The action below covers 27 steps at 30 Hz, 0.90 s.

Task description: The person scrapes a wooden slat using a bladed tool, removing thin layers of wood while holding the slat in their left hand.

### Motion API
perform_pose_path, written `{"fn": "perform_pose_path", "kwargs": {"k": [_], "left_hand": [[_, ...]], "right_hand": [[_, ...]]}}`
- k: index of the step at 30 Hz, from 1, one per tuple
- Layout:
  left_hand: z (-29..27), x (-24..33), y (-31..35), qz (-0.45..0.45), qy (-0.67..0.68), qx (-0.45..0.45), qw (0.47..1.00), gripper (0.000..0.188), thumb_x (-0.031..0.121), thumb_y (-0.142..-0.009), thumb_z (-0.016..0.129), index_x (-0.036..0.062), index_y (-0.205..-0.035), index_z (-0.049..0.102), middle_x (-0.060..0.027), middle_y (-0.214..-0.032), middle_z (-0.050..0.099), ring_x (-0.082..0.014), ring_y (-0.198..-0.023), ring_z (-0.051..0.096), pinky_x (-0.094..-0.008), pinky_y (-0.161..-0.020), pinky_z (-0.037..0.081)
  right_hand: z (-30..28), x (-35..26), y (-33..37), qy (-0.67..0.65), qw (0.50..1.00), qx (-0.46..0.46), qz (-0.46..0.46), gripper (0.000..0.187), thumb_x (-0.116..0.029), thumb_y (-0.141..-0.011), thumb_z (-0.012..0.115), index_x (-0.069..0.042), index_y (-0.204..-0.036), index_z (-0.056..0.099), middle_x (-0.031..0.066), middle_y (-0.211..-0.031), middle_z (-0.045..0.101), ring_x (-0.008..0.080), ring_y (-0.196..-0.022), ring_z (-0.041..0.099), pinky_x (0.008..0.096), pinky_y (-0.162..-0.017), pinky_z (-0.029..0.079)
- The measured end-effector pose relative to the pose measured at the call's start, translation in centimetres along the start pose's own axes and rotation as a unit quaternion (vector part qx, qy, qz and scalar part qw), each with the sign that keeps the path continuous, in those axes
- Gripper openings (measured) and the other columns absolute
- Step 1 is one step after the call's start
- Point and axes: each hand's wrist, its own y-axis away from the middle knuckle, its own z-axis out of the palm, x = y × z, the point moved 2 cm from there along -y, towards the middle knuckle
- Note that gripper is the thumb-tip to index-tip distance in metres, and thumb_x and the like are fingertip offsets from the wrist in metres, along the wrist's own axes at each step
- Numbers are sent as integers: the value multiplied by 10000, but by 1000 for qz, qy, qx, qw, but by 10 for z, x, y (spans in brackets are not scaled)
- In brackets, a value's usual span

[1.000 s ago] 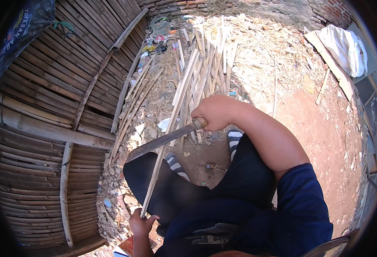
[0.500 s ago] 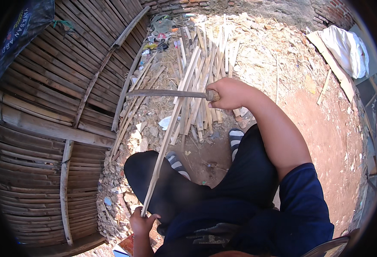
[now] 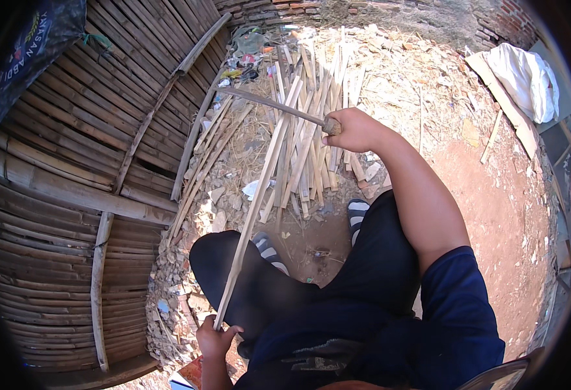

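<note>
My left hand (image 3: 214,338), low beside my left knee, is closed round the near end of a long pale bamboo strip (image 3: 252,224). The strip slopes up and away over my thigh to the heap in front of my feet. My right hand (image 3: 355,131) is wrapped round the wooden handle of a machete (image 3: 269,103), held out ahead of me. Its long dark blade points left and slightly away, crossing the strip near the far end. Whether blade and strip touch, I cannot tell. Beneath them lies a pile of split bamboo strips (image 3: 308,162).
A wall of bamboo slats (image 3: 71,149) runs along the left. Rubble and straw (image 3: 389,71) cover the ground round the pile. A brick wall (image 3: 363,12) closes the far side. At the far right a white sack (image 3: 522,81) rests by a board (image 3: 503,101).
My right hand has moved a little away from me and right. The machete's tip has swung farther away, so the blade slants. My left hand keeps its place on the strip.
</note>
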Motion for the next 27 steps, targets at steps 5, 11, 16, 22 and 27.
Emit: {"fn": "perform_pose_path", "kwargs": {"k": [5,11,16,22,27], "left_hand": [[-3,6,1,9,-7,5,1000,720,580,-468,950,36,-821,637,-130,-610,621,-367,-574,650,-435,-533,511],[-3,2,6,-6,13,6,1000,720,583,-465,952,39,-814,636,-117,-596,613,-347,-547,642,-430,-518,503],[-7,9,1,14,-12,19,1000,710,568,-473,959,38,-822,641,-100,-571,593,-323,-524,631,-417,-510,498],[-5,10,1,0,11,2,1000,704,540,-472,970,35,-844,650,-99,-577,594,-309,-508,613,-405,-507,497],[-3,2,3,0,12,5,1000,710,548,-471,968,35,-847,653,-97,-582,600,-313,-515,617,-409,-514,501]], "right_hand": [[32,-59,26,70,975,-148,-153,354,-335,-800,782,-92,-1051,722,181,-888,713,399,-900,683,478,-777,529],[19,-62,17,92,967,-201,-126,398,-338,-774,785,-126,-1107,725,152,-999,732,356,-969,695,464,-855,538],[1,5,-9,-13,998,0,60,420,-315,-795,771,-74,-1133,706,204,-988,721,379,-990,685,454,-881,531],[26,-48,18,54,981,-158,-99,398,-328,-790,774,-106,-1114,715,183,-988,724,372,-998,686,472,-881,535],[28,-79,33,93,960,-175,-198,370,-345,-770,801,-91,-1027,717,180,-919,721,400,-902,685,490,-775,527]]}}
